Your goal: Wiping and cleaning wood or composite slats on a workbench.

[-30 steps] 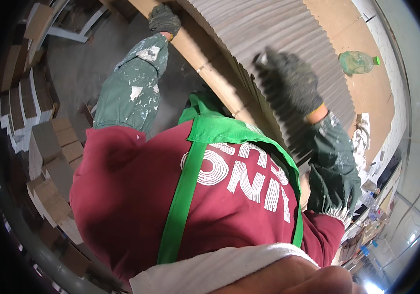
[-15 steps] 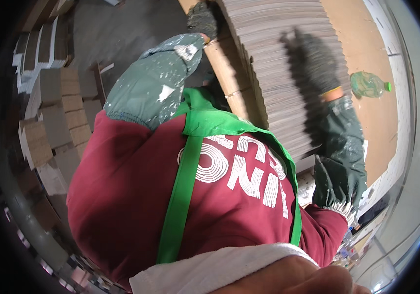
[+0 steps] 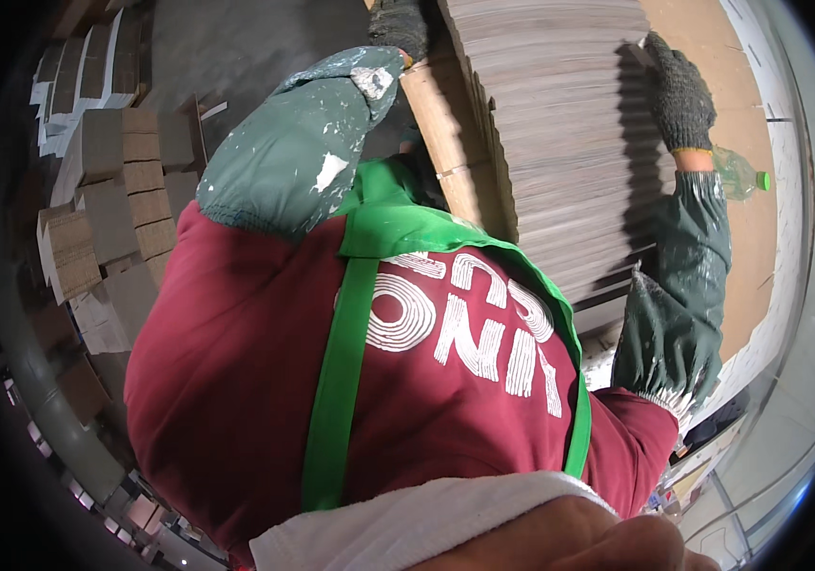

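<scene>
A long row of thin, grey wood-grain strips [image 3: 559, 124] lies closely overlapped in front of me. My right hand [image 3: 683, 103], in a dark knitted glove, is by the row's right edge. Its fingers are curled together, with a small pale bit at the tips that is too small to name. My left hand [image 3: 400, 27], gloved alike, is at the top edge of the picture beside a light wooden board [image 3: 445, 128]; its fingers are mostly hidden. A clear plastic bottle [image 3: 738, 175] with a green cap lies next to my right wrist, partly covered by the sleeve.
Brown cardboard [image 3: 745, 257] covers the surface right of the strips. On the left, stacked blocks of boards [image 3: 108, 200] and pale-edged piles [image 3: 93, 71] stand on the grey floor [image 3: 236, 48]. A green apron [image 3: 402, 233] hangs over my front.
My right hand has moved right, from over the strips to their right edge, and its fingers have curled in. My left hand has shifted slightly toward the top of the picture.
</scene>
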Available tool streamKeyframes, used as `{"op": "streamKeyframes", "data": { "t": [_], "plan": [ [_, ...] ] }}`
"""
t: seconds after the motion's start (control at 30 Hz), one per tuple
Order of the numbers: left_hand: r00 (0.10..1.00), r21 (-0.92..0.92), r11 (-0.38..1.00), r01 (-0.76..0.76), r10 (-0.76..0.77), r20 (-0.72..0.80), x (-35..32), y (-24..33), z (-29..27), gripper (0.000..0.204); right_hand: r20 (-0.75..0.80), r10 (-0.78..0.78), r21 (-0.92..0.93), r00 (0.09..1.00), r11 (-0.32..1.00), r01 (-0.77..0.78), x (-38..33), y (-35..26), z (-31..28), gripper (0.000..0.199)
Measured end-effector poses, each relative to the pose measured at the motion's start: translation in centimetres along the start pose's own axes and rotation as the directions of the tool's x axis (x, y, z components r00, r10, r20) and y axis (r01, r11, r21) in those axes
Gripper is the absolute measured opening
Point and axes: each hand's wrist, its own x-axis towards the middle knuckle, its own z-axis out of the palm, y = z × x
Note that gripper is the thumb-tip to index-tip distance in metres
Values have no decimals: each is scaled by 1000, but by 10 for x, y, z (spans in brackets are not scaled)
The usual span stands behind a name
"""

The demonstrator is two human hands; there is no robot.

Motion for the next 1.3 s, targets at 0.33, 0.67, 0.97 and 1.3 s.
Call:
{"op": "streamKeyframes", "data": {
  "t": [0.33,0.67,0.97,1.3],
  "plan": [
    [987,243,957,-155,140,78,-3,-8,28,16,8,20,-16,1000,1000,-20,-30,30,7,45],
    [978,2,997,-74,72,194,-6,10,-12,39,-264,-112,3,958,993,117,107,78,10,40],
    [885,-132,986,-102,151,441,-6,5,-36,63,-154,-323,-90,934,946,312,207,39,43,43],
    [839,-96,985,-143,172,516,-7,5,-37,64,-306,-378,-138,874,926,352,215,40,54,37]
  ]
}}
